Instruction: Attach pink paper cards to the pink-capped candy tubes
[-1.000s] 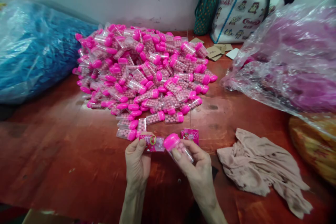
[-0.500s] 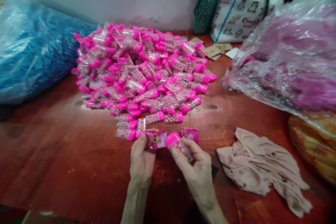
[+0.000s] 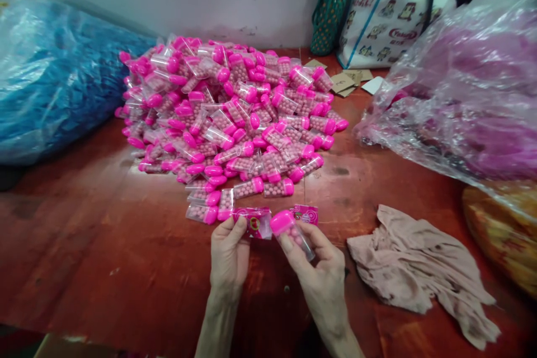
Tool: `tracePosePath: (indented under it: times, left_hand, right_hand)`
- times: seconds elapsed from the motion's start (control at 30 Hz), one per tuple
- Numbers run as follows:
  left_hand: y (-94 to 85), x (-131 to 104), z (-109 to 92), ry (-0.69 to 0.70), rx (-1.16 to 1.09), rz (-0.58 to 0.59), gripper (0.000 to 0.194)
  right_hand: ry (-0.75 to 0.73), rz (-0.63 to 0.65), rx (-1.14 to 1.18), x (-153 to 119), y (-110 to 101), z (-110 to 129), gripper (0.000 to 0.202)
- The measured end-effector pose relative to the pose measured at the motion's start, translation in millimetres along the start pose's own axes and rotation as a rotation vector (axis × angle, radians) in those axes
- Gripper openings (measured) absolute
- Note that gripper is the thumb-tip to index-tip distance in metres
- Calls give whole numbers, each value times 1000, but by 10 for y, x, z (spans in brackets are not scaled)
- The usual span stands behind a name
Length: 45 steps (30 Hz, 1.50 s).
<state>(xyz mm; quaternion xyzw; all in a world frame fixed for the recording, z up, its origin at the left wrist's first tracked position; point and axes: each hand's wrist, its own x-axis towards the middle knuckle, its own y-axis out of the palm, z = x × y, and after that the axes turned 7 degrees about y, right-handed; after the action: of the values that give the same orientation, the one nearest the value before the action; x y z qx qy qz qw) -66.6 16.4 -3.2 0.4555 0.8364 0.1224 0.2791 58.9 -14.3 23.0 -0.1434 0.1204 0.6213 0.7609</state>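
Note:
My left hand (image 3: 230, 251) pinches a pink printed plastic sleeve (image 3: 257, 224) between thumb and fingers; its right end has a clear, pale part. Just right of it, my right hand (image 3: 321, 263) grips a clear candy bottle (image 3: 297, 238) of pink balls, tilted with its bright pink cap toward the sleeve. A narrow gap separates cap and sleeve. Behind my right fingers another pink printed sleeve (image 3: 307, 214) lies on the table, partly hidden. Beyond both hands rises a large heap of similar pink-capped bottles (image 3: 235, 117), and several lie along its near edge.
On the left is a big plastic bag of blue items (image 3: 62, 84); on the right, a clear bag of pink items (image 3: 461, 89). A crumpled cloth (image 3: 419, 268) lies near my right hand. A white tote bag (image 3: 388, 17) and cardboard pieces (image 3: 344, 83) are by the wall.
Both hands have shifted slightly right, carrying the sleeve and the bottle. The cap and the sleeve are still close but apart. The heap looks the same.

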Motion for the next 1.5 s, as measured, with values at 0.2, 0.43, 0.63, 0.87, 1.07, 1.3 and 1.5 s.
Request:
tracePosePath:
  times: [0.2,0.43,0.63,0.87,1.07,1.3,1.5]
  left_hand:
    - [12,-14,11,44,6,-16,15]
    - [73,-75,-47,-60,57,-59,22]
    - [94,-127,-56,-101,118,-63,26]
    - [109,-153,-68,-127,126,68,26]
    - [61,-164,-61,-169,124,113,29]
    - [88,-199,-120,-175,177,151,23]
    - [38,-188,-96,-173,193,276,25]
  right_hand:
    - [-87,60,7,-32,-21,11,15]
    - [-358,286,-48,-88,-36,-12,23]
    - [-539,241,-187,-135,-68,-27,27]
    - [-648,311,-431,-194,-130,-32,32]
    - [-667,338,-431,-167,-101,-28,34]
    - [-664,326,-402,-186,-69,-50,31]
    - [-633,325,-389,-170,-56,-81,29]
